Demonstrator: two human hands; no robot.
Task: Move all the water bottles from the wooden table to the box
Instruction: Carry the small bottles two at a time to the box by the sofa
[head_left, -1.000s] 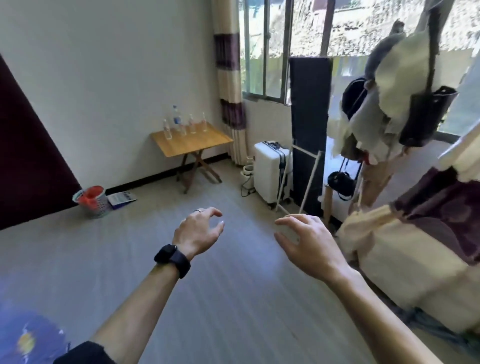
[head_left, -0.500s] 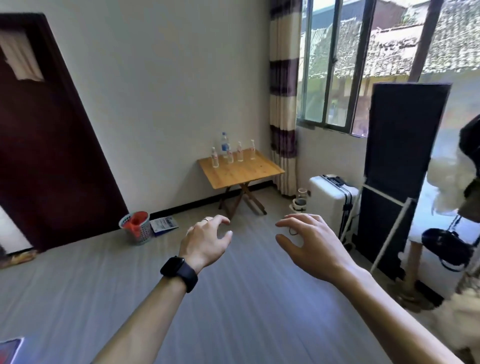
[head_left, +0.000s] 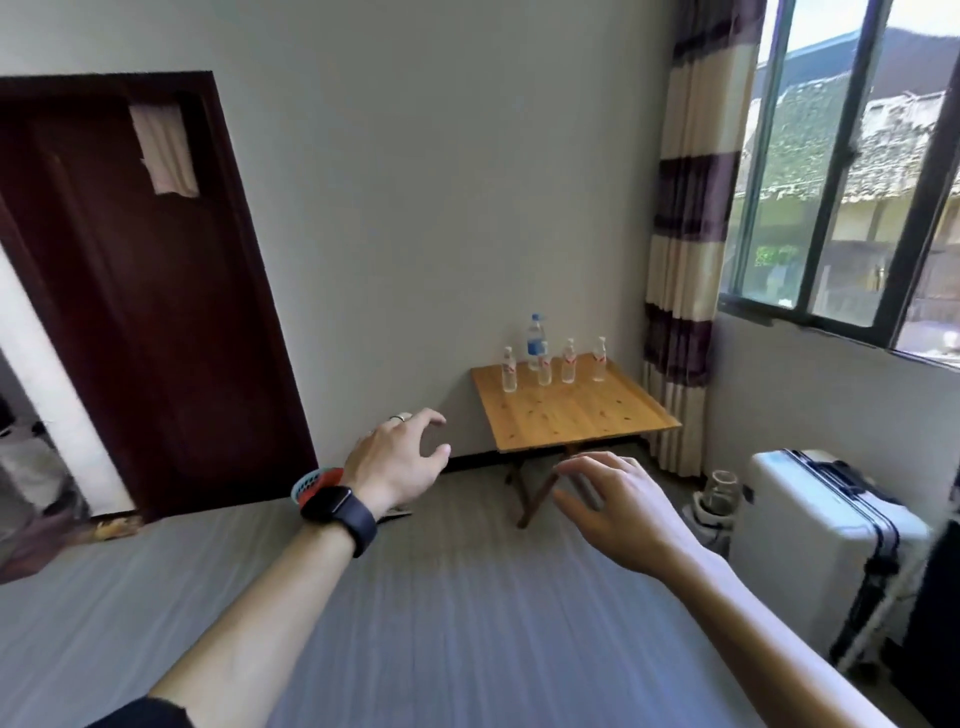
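Fingers (head_left: 423, 420) on L hand (head_left: 395, 462) loosely curved & spread, gripping nothing; R hand (head_left: 623, 509) likewise slack, thumb apart, empty. Both held out in front, well short of the table (head_left: 571, 415), prob. readied so each can take a bottle once close enough. Bottles (head_left: 544, 370) all on the table, so task looks not yet begun: four small ones in a rough row near the back edge, tall bottle (head_left: 535, 338) w/ blue label just behind, by the wall. All upright & capped; set apart enough, it seems, to grab singly. Clear plastic, slim cylinders, small ones w/ red-white labels; smooth, light, prob. dent if squeezed hard. Table: pale wood, square top w/ visible grain, crossed folding legs, so could wobble if bumped. Box not in view. Black watch (head_left: 337, 512) on L wrist, ring (head_left: 401, 417) on a finger. Dark wood door (head_left: 145, 291) at left, white hard-shell suitcase (head_left: 821, 540) at right, striped curtain (head_left: 680, 260) by window (head_left: 841, 182).
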